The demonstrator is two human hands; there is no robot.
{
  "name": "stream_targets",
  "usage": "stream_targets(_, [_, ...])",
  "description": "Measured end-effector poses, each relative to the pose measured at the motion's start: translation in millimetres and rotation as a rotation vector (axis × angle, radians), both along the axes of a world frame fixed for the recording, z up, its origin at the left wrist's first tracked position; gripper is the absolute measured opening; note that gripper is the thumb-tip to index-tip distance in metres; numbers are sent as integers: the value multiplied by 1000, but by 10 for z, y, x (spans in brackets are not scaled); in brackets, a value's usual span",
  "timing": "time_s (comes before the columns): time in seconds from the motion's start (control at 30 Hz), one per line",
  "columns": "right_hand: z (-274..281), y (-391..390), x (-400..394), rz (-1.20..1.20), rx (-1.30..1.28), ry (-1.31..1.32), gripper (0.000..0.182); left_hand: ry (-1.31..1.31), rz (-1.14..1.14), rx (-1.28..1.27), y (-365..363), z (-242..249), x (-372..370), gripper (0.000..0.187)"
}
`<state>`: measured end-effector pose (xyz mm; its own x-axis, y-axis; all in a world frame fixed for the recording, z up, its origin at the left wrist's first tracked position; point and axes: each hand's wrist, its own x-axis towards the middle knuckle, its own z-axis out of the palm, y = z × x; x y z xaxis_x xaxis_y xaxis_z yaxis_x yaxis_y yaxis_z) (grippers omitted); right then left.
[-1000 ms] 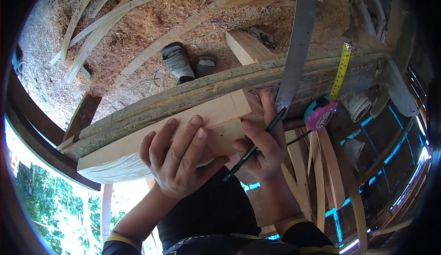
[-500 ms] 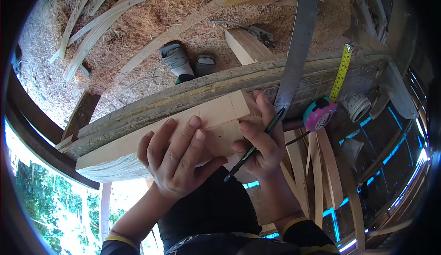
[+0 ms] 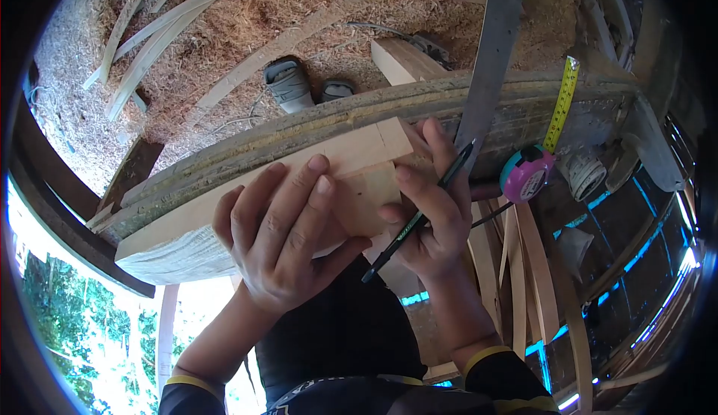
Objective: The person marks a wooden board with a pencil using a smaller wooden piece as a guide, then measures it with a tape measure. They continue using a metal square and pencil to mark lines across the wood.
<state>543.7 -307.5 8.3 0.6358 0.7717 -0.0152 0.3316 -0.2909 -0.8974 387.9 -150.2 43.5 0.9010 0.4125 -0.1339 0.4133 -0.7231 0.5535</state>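
A pale timber (image 3: pixel 187 224) with pencil-like lines near its right end lies slanted along the bench. Against its near side sits a short wooden block (image 3: pixel 365 200). My left hand (image 3: pixel 280 228) spreads its fingers over this block and the timber, its thumb along the block's lower side. Between the fingers of my right hand (image 3: pixel 437 217) a dark pen (image 3: pixel 415 224) is held slanting. The fingertips of that hand touch the timber's right end and the block. A steel handsaw blade or flat metal strip (image 3: pixel 493 56) reaches past the right hand; its lower end is hidden.
A pink-and-teal tape measure (image 3: pixel 527 174), its yellow blade drawn out, rests right of my hands. A weathered beam (image 3: pixel 314 127) runs behind the timber. Beyond are sandals (image 3: pixel 288 82), sawdust and thin wood strips (image 3: pixel 161 67). More strips (image 3: pixel 516 273) stand lower right.
The timber, block and both hands have shifted slightly up in view. The pen moves along with the right hand, and the grip looks the same.
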Motion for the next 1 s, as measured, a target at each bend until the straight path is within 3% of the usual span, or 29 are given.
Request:
stream_targets(0.5, [-162,22,10,9,145,-124,45,-28,-35,96,-18,-47,-38,102])
stream_targets(1.0, [-56,10,-29,-19,77,-74,42,-37,-13,118,-54,-34,-25,101])
